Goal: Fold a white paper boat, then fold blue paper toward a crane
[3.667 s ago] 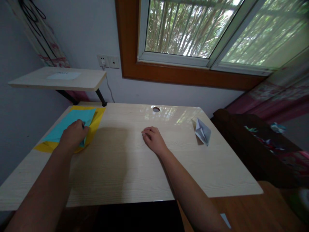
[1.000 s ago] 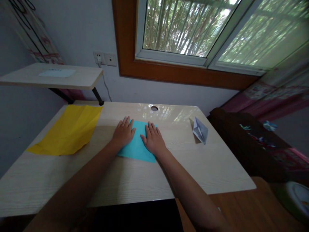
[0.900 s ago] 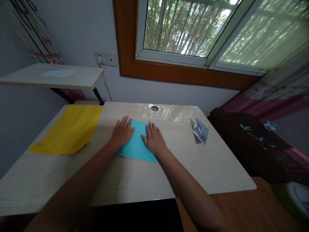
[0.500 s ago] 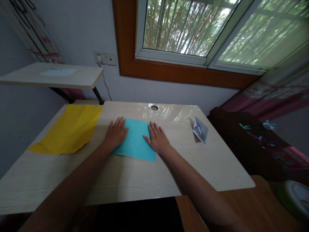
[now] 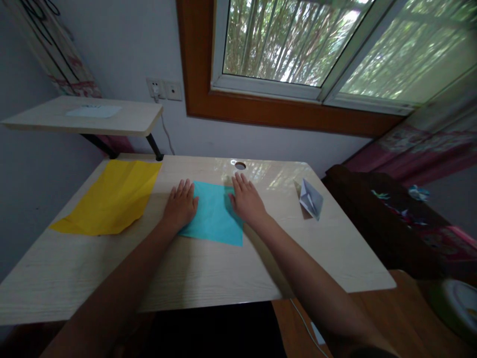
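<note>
A sheet of light blue paper point(image 5: 214, 216) lies flat on the desk in front of me. My left hand point(image 5: 181, 204) rests palm down on its left edge, fingers stretched out. At the paper's right edge is my right hand point(image 5: 248, 199), also palm down with straight fingers; a shadow beneath it suggests it is slightly raised. To the left lies a larger yellow sheet of paper point(image 5: 112, 196), a little creased. A folded grey-white paper piece point(image 5: 310, 199) stands on the right part of the desk.
The pale wooden desk point(image 5: 208, 283) has a cable hole point(image 5: 240, 165) near its back edge. A raised shelf point(image 5: 126, 122) with a paper slip point(image 5: 93, 111) stands at the back left. Beyond the right edge is a dark covered piece of furniture point(image 5: 357, 199) with small items on it.
My right hand has lifted a little and shifted slightly up and away from the blue paper's surface. My left hand stays in place; the view has shifted slightly.
</note>
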The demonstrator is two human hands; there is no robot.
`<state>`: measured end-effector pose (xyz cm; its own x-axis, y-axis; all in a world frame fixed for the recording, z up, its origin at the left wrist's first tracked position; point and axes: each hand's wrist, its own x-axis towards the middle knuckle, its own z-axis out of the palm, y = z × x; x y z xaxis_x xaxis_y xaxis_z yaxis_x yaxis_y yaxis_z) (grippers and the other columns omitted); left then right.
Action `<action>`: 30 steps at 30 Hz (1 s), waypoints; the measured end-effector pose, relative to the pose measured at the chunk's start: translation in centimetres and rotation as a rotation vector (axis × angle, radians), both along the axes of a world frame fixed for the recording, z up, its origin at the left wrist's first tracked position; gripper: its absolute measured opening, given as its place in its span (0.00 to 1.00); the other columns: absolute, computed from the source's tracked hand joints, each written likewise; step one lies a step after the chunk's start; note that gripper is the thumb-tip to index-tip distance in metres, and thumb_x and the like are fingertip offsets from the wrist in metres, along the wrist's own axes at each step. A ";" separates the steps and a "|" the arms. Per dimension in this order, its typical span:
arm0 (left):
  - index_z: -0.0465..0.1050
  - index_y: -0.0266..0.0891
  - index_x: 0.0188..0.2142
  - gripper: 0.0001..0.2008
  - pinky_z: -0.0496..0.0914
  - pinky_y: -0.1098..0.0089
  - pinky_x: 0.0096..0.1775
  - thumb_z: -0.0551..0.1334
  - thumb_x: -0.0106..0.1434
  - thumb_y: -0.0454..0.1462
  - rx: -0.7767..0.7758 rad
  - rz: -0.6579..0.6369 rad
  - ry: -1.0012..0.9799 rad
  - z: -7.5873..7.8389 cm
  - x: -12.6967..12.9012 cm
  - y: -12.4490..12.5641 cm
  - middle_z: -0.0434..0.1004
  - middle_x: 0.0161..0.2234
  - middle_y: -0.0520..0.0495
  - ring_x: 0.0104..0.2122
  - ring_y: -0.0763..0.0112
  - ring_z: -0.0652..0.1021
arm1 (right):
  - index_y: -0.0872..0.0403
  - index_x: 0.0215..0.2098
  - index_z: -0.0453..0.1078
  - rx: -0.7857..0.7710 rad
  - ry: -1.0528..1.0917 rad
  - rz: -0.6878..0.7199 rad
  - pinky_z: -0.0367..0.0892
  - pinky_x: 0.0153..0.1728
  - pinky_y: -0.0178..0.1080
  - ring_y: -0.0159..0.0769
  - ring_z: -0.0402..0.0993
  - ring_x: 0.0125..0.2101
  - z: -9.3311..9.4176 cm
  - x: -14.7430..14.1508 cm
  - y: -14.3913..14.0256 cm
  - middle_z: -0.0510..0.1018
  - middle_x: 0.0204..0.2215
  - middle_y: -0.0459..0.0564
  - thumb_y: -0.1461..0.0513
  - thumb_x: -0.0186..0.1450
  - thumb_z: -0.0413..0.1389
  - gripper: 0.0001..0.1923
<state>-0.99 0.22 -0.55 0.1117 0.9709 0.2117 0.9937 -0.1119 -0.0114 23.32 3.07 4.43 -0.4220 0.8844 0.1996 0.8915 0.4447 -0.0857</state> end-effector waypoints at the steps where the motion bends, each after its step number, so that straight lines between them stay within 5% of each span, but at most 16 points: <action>1: 0.55 0.29 0.69 0.30 0.50 0.51 0.68 0.43 0.74 0.44 0.004 0.004 -0.001 0.0 0.0 0.0 0.51 0.71 0.35 0.71 0.53 0.52 | 0.65 0.71 0.50 -0.004 0.031 0.045 0.48 0.69 0.53 0.50 0.41 0.72 0.0 -1.2 -0.3 0.48 0.72 0.63 0.57 0.74 0.43 0.32; 8: 0.55 0.28 0.69 0.30 0.51 0.51 0.68 0.44 0.74 0.43 0.024 0.027 -0.002 -0.1 0.1 -0.3 0.50 0.71 0.32 0.71 0.51 0.53 | 0.65 0.69 0.56 -0.065 0.084 0.190 0.50 0.68 0.53 0.50 0.49 0.71 -3.5 -6.1 -2.2 0.54 0.70 0.65 0.53 0.75 0.45 0.31; 24: 0.59 0.30 0.67 0.28 0.53 0.45 0.66 0.47 0.73 0.43 0.074 0.025 -0.056 0.0 0.1 -0.6 0.48 0.72 0.33 0.71 0.48 0.53 | 0.62 0.72 0.48 -0.083 0.007 0.072 0.42 0.70 0.53 0.47 0.44 0.72 -4.9 -1.1 0.7 0.48 0.72 0.59 0.45 0.74 0.40 0.39; 27: 0.60 0.37 0.67 0.25 0.51 0.40 0.65 0.48 0.73 0.39 0.122 -0.114 -0.033 0.7 0.4 -1.1 0.44 0.73 0.39 0.71 0.47 0.50 | 0.62 0.72 0.48 -0.071 -0.002 0.093 0.42 0.70 0.53 0.47 0.44 0.72 -4.9 -0.9 0.6 0.48 0.72 0.59 0.45 0.74 0.40 0.38; 30: 0.62 0.39 0.66 0.25 0.51 0.46 0.67 0.49 0.72 0.35 0.089 -0.344 -0.011 1.1 1.5 -1.4 0.49 0.72 0.40 0.71 0.53 0.54 | 0.62 0.72 0.48 -0.052 -0.011 0.130 0.42 0.70 0.53 0.48 0.44 0.72 -4.9 -0.8 0.5 0.47 0.72 0.58 0.46 0.75 0.40 0.38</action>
<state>0.51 -1.22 0.54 0.4266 0.8545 0.2964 0.8980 -0.4393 -0.0260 22.50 3.58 -0.47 -0.5356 0.8311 0.1499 0.8277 0.5518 -0.1020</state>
